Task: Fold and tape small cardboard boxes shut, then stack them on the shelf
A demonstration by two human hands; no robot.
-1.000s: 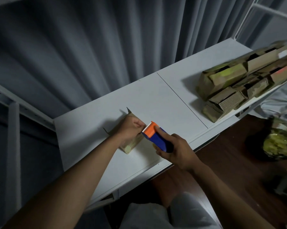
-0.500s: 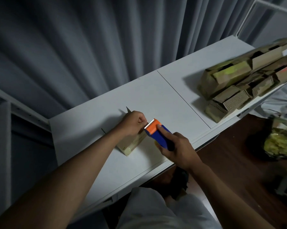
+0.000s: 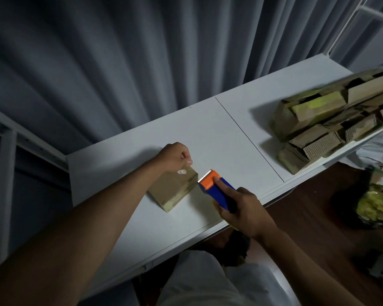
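A small brown cardboard box (image 3: 171, 192) lies flat on the white shelf (image 3: 210, 133), flaps closed, with a small white sticker near its far end. My left hand (image 3: 175, 157) sits at the box's far end, fingers curled, thumb and fingers pinching its top edge. My right hand (image 3: 244, 212) grips a blue tape dispenser (image 3: 217, 191) with an orange head, index finger stretched along its top. The serrated head is just off the box's right corner. I cannot tell whether tape runs between the dispenser and the box.
A pile of finished cardboard boxes (image 3: 331, 122) lies at the shelf's right end. Grey curtains (image 3: 142, 62) hang behind the shelf. On the brown floor to the right sits a dark bag with yellow contents (image 3: 378, 206). White frame posts stand at left and right.
My left hand slid from the box's top to its far end, uncovering the closed lid. The dispenser moved off the box to its right corner. The raised flap is no longer visible.
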